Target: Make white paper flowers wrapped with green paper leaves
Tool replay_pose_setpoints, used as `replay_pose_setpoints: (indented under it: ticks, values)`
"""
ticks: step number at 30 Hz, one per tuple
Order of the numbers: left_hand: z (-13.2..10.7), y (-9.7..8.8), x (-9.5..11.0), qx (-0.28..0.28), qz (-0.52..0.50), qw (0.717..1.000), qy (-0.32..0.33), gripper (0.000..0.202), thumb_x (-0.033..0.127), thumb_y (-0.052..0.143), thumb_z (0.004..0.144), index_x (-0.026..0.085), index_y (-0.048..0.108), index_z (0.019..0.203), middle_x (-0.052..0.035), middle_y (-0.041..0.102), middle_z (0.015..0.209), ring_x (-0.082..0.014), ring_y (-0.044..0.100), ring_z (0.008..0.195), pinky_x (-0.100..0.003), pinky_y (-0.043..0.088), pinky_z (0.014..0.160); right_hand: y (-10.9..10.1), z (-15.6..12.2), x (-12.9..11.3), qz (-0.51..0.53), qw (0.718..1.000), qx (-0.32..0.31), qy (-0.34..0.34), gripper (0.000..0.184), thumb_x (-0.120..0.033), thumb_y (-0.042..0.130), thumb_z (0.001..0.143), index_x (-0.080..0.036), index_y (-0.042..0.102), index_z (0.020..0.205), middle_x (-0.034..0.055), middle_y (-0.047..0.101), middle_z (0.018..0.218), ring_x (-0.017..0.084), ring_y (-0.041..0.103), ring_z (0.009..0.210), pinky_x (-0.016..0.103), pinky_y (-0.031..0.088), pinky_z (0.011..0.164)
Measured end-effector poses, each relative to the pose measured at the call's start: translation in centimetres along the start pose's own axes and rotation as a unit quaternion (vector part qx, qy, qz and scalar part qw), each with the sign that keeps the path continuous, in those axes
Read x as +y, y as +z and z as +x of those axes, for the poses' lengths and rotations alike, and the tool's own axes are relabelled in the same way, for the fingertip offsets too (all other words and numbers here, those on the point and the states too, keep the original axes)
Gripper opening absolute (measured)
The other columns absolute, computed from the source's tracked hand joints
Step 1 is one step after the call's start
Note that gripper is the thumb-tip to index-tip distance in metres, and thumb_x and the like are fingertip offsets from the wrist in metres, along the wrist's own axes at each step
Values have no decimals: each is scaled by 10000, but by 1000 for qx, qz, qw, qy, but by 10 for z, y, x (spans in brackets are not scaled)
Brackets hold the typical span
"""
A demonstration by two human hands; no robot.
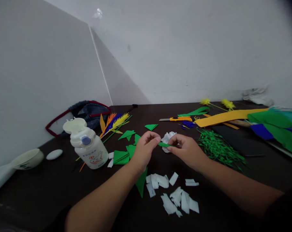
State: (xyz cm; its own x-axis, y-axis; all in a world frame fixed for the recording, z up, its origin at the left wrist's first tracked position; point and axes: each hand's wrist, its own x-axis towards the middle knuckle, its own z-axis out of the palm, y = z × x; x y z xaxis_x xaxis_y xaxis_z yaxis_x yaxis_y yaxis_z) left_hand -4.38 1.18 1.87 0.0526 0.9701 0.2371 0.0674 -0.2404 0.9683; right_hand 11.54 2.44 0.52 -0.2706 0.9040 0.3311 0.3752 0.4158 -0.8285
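Note:
Over the dark table (51,180), my left hand (146,149) and my right hand (184,149) meet around a small green paper piece (164,144). Both pinch it between thumb and fingertips, one at each end. A crumpled white paper (168,137) lies just behind it. Green paper triangles (123,156) lie by my left wrist, and one more (141,183) shows under that forearm. White paper scraps (174,193) are scattered on the table between my forearms.
A white glue bottle (88,146) with its cap flipped open stands at the left, with a white bowl (27,158) beyond it. Paper flowers (114,123), a yellow cutter (181,119), green paper shreds (219,149) and coloured sheets (273,124) fill the back and right.

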Motion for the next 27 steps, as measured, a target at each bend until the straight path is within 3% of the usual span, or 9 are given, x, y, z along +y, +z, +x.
replay_pose_setpoints:
  ticks: [3, 7, 14, 16, 21, 24, 27]
  values:
    - [0, -2, 1, -71, 62, 995, 13, 184, 303, 542, 725, 152, 594, 817, -35, 598, 795, -155, 522, 754, -265, 388, 686, 0, -2, -1, -58, 998, 2, -38, 60, -141, 561, 637, -185, 545, 674, -8, 580, 648, 131, 523, 612, 254, 410, 576]
    - [-1, -3, -4, -159, 188, 968, 41, 177, 325, 560, 726, 168, 634, 761, -23, 604, 722, -156, 517, 702, -259, 376, 637, 0, -5, -4, -125, 985, 18, -116, 130, -60, 520, 608, -185, 546, 631, -6, 571, 635, 126, 514, 606, 241, 393, 565]
    - [2, -6, -5, -149, 278, 947, 60, 169, 226, 521, 764, 155, 599, 631, 9, 580, 611, -120, 511, 627, -231, 376, 611, -6, -3, 2, -148, 969, 2, -200, 112, -140, 566, 713, -207, 651, 742, 24, 642, 748, 144, 574, 733, 270, 439, 678]
    - [2, -7, -3, -138, 305, 938, 87, 163, 228, 516, 774, 157, 601, 654, 2, 591, 638, -121, 520, 640, -234, 385, 620, -7, -2, 2, -135, 973, -3, -190, 109, -165, 575, 726, -217, 666, 758, 24, 657, 756, 147, 588, 735, 278, 449, 688]
    - [2, -10, -2, -135, 399, 885, 197, 147, 252, 515, 788, 183, 629, 725, -12, 601, 676, -145, 514, 693, -298, 379, 719, -7, 0, 3, -106, 988, -4, -112, 85, -155, 602, 700, -215, 658, 724, 7, 659, 731, 143, 599, 703, 272, 462, 654]
    - [2, -11, -3, -167, 323, 921, 142, 213, 294, 463, 821, 167, 632, 792, -32, 624, 767, -147, 537, 741, -286, 397, 723, -6, -1, 7, -129, 975, 1, -179, 76, -149, 577, 724, -193, 638, 733, 21, 642, 743, 142, 580, 720, 273, 456, 672]
    - [3, -13, -7, -229, 224, 945, 64, 259, 309, 427, 838, 138, 622, 852, -40, 626, 808, -145, 548, 758, -258, 413, 692, -7, -4, 12, -194, 931, 11, -308, 138, -147, 495, 787, -177, 629, 773, 52, 625, 770, 155, 544, 752, 297, 445, 693]
